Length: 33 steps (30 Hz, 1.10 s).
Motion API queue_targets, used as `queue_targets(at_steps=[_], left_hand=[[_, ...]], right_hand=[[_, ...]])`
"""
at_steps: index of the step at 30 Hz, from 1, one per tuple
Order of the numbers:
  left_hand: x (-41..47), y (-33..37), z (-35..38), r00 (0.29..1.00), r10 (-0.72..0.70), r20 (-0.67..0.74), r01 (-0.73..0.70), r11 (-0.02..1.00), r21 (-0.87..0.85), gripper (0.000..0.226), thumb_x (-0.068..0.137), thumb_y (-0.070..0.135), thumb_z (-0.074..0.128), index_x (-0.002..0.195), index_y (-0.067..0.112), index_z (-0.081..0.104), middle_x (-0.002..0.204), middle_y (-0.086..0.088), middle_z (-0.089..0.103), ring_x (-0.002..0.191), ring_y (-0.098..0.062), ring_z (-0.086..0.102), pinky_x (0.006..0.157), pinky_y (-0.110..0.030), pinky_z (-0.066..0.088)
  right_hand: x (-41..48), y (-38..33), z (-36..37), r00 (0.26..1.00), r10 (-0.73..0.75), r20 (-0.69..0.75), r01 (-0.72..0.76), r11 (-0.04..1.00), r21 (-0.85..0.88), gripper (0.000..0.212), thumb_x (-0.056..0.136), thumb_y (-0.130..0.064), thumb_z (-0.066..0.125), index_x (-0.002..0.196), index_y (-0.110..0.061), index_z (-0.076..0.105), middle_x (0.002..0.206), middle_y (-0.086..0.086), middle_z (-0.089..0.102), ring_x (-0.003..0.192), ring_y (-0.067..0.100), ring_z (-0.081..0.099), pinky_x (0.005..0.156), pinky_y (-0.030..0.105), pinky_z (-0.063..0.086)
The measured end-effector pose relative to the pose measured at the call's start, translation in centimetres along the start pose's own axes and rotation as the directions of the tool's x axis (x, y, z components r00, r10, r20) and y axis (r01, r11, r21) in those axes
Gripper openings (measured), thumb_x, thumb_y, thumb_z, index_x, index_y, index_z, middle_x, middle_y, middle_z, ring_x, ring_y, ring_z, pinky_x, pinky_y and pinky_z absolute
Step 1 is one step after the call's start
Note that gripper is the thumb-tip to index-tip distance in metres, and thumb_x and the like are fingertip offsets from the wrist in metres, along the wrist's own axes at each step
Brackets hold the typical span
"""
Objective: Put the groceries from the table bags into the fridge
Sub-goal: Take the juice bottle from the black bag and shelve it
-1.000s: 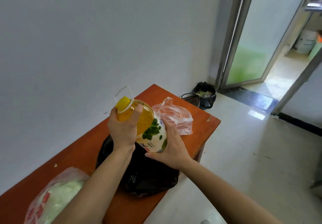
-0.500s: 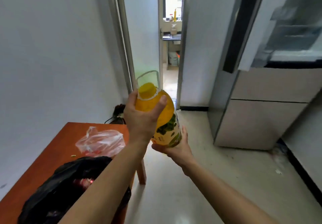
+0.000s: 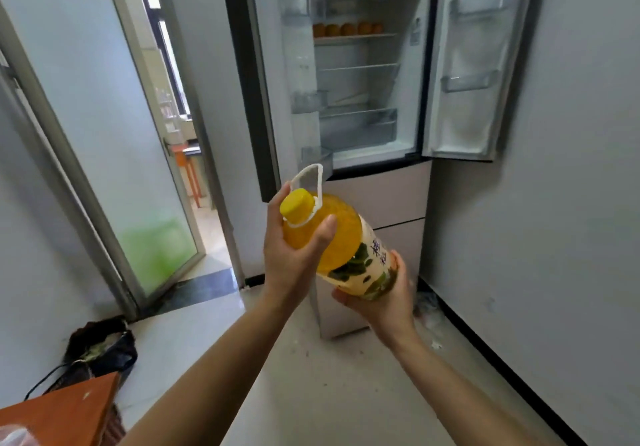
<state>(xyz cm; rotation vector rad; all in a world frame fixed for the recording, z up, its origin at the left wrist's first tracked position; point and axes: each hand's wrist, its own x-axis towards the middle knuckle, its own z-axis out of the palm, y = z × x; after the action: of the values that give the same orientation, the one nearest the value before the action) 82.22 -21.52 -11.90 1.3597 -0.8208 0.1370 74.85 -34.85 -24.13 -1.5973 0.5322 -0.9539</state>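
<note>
One bottle (image 3: 343, 234) in two hands; left hand (image 3: 291, 258) grips its top, right hand (image 3: 384, 307) holds its bottom; one fridge (image 3: 360, 88), both doors open

A plastic bag (image 3: 13, 437) lies on the orange table (image 3: 74, 411); a row of oranges (image 3: 347, 29) sits on a fridge shelf (image 3: 355, 39).

You find dark blue characters on the label (image 3: 369, 269) of the bottle (image 3: 341, 237), too blurred to read. The sticker (image 3: 415, 32) on the fridge (image 3: 363, 154) inner wall is equally illegible.
</note>
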Motion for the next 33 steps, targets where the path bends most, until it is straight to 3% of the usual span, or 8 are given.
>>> queue_targets(at_steps=[2,5,9,15,18,23,27,33], left_hand=[[1.8,-1.0,4.4,1.0,-0.017,-0.013,0.017,1.0,-0.019,0.076,0.072,0.065,0.065,0.139,0.045,0.035,0.119,0.031,0.049,0.108,0.008,0.056,0.073,-0.014,0.054],[4.3,-2.2,10.0,0.998,-0.045,-0.042,0.042,0.997,-0.061,0.073,0.079,0.053,0.065,0.143,0.036,0.033,0.121,0.022,0.05,0.104,0.013,0.057,0.068,-0.01,0.052],[7.9,-4.0,14.8,0.989,-0.112,-0.095,0.103,0.99,-0.095,0.078,0.076,0.056,0.062,0.145,0.031,0.035,0.121,0.017,0.052,0.102,0.002,0.06,0.065,-0.008,0.05],[15.4,-9.4,19.8,0.975,-0.152,-0.162,0.132,0.983,-0.13,0.068,0.083,0.055,0.062,0.138,0.02,0.043,0.12,0.002,0.058,0.104,-0.014,0.061,0.065,-0.011,0.052],[20.4,-13.0,22.2,0.975,-0.152,-0.163,0.125,0.978,-0.169,0.061,0.086,0.054,0.058,0.136,0.025,0.035,0.122,0.004,0.054,0.107,-0.012,0.059,0.067,-0.012,0.053],[30.1,-18.9,25.5,0.983,-0.106,-0.152,0.077,0.979,-0.187,0.065,0.088,0.043,0.054,0.142,0.026,0.021,0.114,0.011,0.049,0.096,-0.001,0.06,0.068,-0.012,0.051],[38.4,-22.9,27.3,0.983,-0.114,-0.142,0.086,0.978,-0.19,0.057,0.086,0.048,0.054,0.131,0.03,0.024,0.114,0.008,0.046,0.098,-0.006,0.057,0.068,-0.013,0.052],[47.8,-28.8,30.7,0.974,-0.185,-0.129,0.149,0.957,-0.251,0.089,0.073,0.054,0.078,0.138,0.027,0.024,0.125,0.001,0.051,0.106,-0.013,0.062,0.072,-0.017,0.054]], right_hand=[[3.7,0.7,-3.7,0.999,-0.03,-0.039,0.028,0.998,-0.049,0.129,0.04,-0.042,0.103,0.147,-0.033,0.032,0.14,0.001,0.043,0.126,0.016,0.051,0.085,0.032,0.061],[9.4,0.9,-8.4,0.994,-0.078,-0.075,0.068,0.991,-0.117,0.13,0.042,-0.043,0.101,0.149,-0.031,0.029,0.144,0.001,0.034,0.127,0.015,0.046,0.09,0.032,0.059],[16.0,0.7,-12.1,0.981,-0.167,-0.094,0.134,0.949,-0.285,0.138,0.032,-0.079,0.083,0.148,-0.042,0.019,0.145,-0.005,0.024,0.124,0.011,0.038,0.097,0.034,0.051],[27.3,3.0,-12.2,0.958,-0.274,-0.084,0.228,0.906,-0.356,0.131,0.042,-0.06,0.094,0.149,-0.037,0.021,0.147,0.0,0.023,0.123,0.009,0.032,0.092,0.025,0.042],[33.9,4.9,-10.8,0.953,-0.287,-0.095,0.237,0.903,-0.357,0.13,0.045,-0.051,0.097,0.148,-0.039,0.021,0.147,-0.003,0.019,0.129,0.016,0.035,0.093,0.025,0.042],[45.6,7.4,-7.9,0.949,-0.294,-0.116,0.231,0.896,-0.38,0.132,0.042,-0.058,0.094,0.148,-0.044,0.017,0.145,-0.01,0.018,0.135,0.025,0.035,0.104,0.049,0.049],[54.0,8.5,-5.7,0.949,-0.292,-0.114,0.228,0.892,-0.39,0.135,0.043,-0.051,0.097,0.151,-0.039,0.018,0.15,-0.002,0.017,0.136,0.025,0.034,0.101,0.037,0.047],[65.0,10.3,-4.6,0.926,-0.359,-0.115,0.281,0.86,-0.426,0.128,0.049,-0.048,0.097,0.15,-0.039,0.02,0.151,0.0,0.018,0.137,0.026,0.034,0.094,0.03,0.045]])
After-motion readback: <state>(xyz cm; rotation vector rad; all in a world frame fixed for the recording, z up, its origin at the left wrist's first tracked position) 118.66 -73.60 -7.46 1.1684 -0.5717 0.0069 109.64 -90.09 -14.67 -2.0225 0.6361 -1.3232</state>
